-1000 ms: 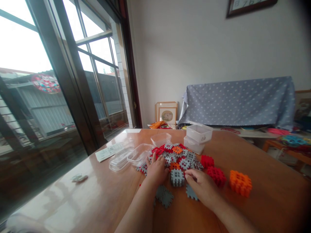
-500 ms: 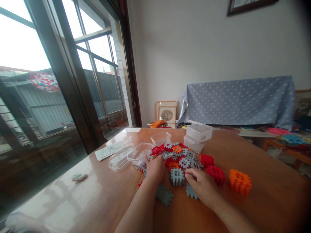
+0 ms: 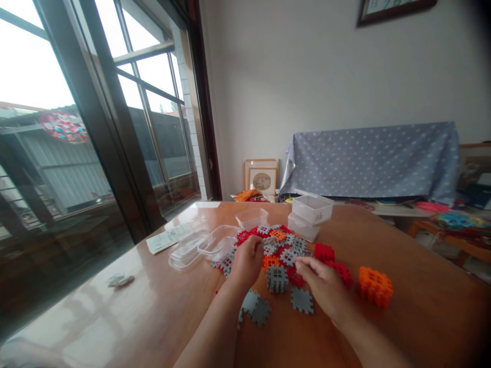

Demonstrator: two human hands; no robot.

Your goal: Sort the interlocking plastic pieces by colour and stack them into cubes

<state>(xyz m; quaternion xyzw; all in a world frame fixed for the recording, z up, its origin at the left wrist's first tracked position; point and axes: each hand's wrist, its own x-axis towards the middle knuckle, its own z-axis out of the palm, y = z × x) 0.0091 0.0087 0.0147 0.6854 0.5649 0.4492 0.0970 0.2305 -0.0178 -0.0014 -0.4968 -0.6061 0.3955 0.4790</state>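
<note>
My left hand (image 3: 247,259) is over the left side of a pile of toothed plastic tiles, pinching a thin grey tile (image 3: 267,239) seen nearly edge-on. At the pile's right side my right hand (image 3: 319,276) has thumb and fingertips together; anything between them is too small to make out. Between the hands stands a stack of grey window tiles (image 3: 276,279). Behind it lie loose grey, red and orange tiles (image 3: 271,262). Solid grey tiles lie nearer me, one (image 3: 302,300) below my right hand and several (image 3: 256,306) by my left forearm.
Right of the pile stand red tile stacks (image 3: 324,252) and an orange stack (image 3: 375,287). Clear plastic boxes (image 3: 218,243) lie on the left, beside a paper sheet (image 3: 165,241). Stacked white boxes (image 3: 312,209) stand behind. A small bag (image 3: 120,279) lies far left.
My left hand has risen from the pile with its fingers drawn into a pinch. My right hand has moved slightly up and away, uncovering the solid grey tile and a red tile.
</note>
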